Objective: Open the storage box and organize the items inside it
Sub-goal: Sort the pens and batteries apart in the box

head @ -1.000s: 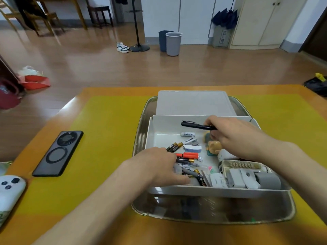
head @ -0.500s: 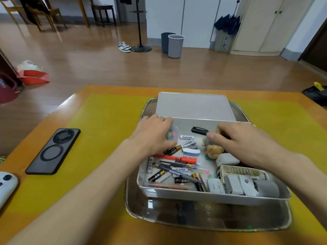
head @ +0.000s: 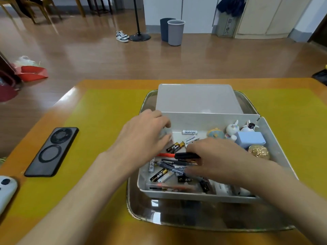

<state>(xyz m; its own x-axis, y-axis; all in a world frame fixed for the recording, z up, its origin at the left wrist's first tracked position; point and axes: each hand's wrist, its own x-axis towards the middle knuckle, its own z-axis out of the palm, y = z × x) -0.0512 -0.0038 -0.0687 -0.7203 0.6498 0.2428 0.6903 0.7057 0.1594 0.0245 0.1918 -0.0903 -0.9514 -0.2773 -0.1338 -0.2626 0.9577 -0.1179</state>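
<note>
Wooden floor stretches out behind, two bins by the far wall, a pair of sneakers next to a stand base. Up close, a yellow mat covers the orange surface, with a black phone lying flat on the left and a white controller poking in at the left edge.

Centre stage: the storage box, white and open, sits on a shiny metal tray, its lid lying flat just behind it on the tray. Inside, it's a jumble — batteries black-and-gold and white, pens criss-crossed toward the near left, small figurines lined along the far right wall, a pale blue box beside them and a gold foil ball just in front of that.

The left hand is over the box's far left corner, fingers curled around something pale and blurred; what it is, I can't tell. The right hand reaches in over the middle, fingers pinching a black marker that lies level across the pile, just above a red pen. Both forearms come in from the bottom of the view, the right one hiding the near right part of the box.
</note>
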